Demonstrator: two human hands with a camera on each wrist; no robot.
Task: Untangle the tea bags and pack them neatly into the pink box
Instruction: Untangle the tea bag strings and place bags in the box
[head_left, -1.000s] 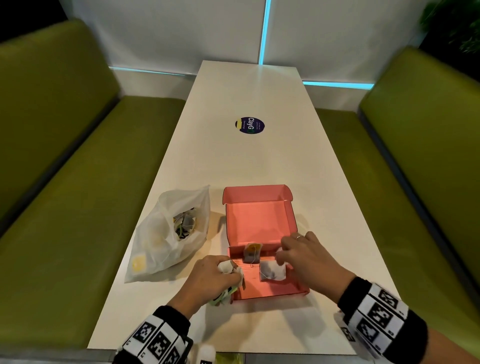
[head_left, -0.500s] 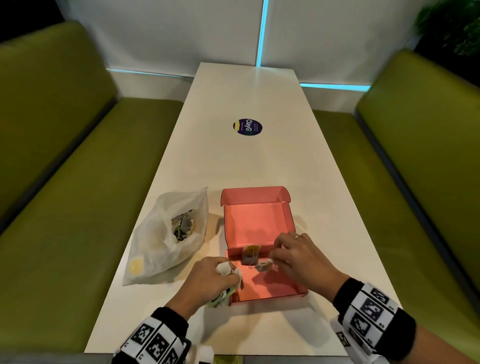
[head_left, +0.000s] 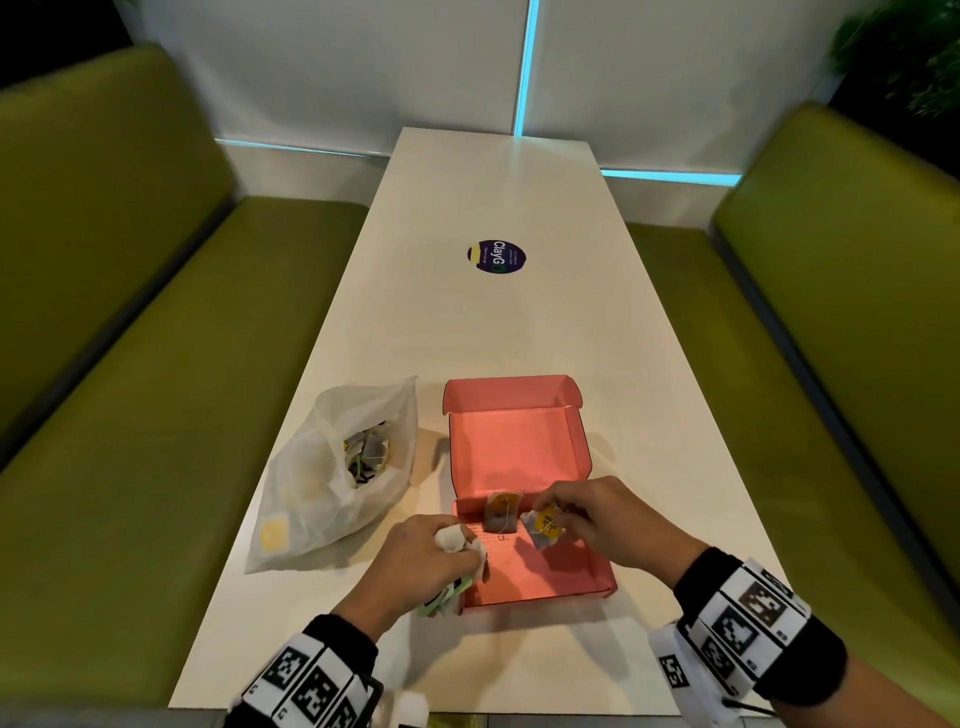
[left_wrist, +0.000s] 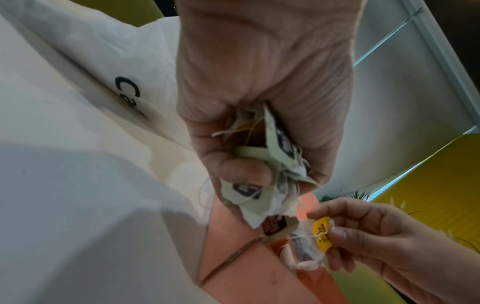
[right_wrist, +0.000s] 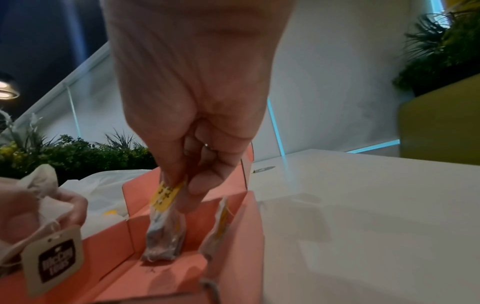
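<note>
The pink box (head_left: 550, 587) lies open on the white table, lid flap folded back. One tea bag (head_left: 501, 513) leans against its far inner wall. My right hand (head_left: 558, 512) pinches a tea bag with a yellow tag (head_left: 543, 526) over the box; in the right wrist view that tea bag (right_wrist: 166, 230) stands on its end on the box floor. My left hand (head_left: 441, 551) grips a tangled bunch of tea bags (left_wrist: 262, 164) with pale green tags at the box's left edge. A brown-labelled tag (right_wrist: 53, 259) dangles from the bunch.
A translucent plastic bag (head_left: 332, 478) holding more tangled tea bags lies left of the box. A round purple sticker (head_left: 496, 255) is stuck mid-table. Green benches (head_left: 130, 338) flank the table on both sides. The table's near edge is just under my wrists.
My right hand has lifted the yellow-tagged tea bag from lying flat on the box floor and turned it upright, nearer the far wall. My left hand has stayed put with its bunch.
</note>
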